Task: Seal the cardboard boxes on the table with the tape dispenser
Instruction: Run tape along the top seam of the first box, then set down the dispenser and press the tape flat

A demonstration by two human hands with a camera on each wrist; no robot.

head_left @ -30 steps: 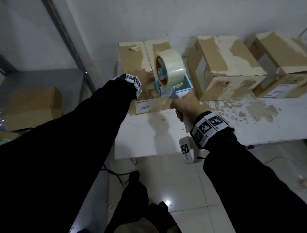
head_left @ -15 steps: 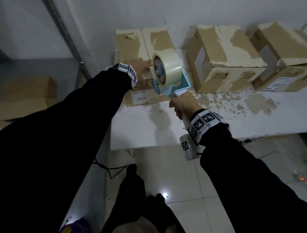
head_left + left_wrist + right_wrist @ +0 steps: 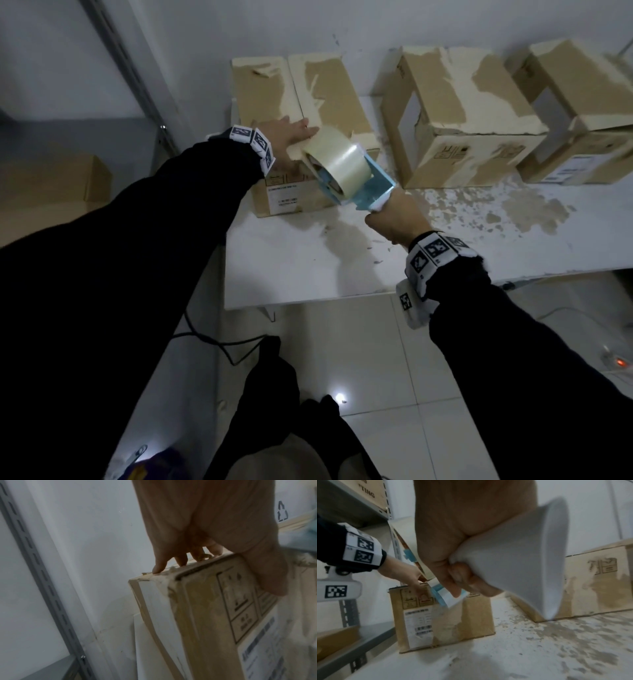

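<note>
The leftmost cardboard box stands on the white table, its two top flaps closed with a seam between them. My left hand lies flat on the box's top near the front edge, fingers straight, thumb down the front face. My right hand grips the white handle of the blue tape dispenser, which carries a roll of clear tape. The dispenser's front end sits at the box's front top edge, tilted toward the left hand.
Two more worn cardboard boxes stand to the right along the wall. A grey metal shelf with a box on it is at the left. The table's surface is peeled and stained. A cable runs over the tiled floor below.
My right hand has tipped the dispenser down and forward, so the roll now leans over the box's front edge. My left hand has slid further onto the box top and flattened.
</note>
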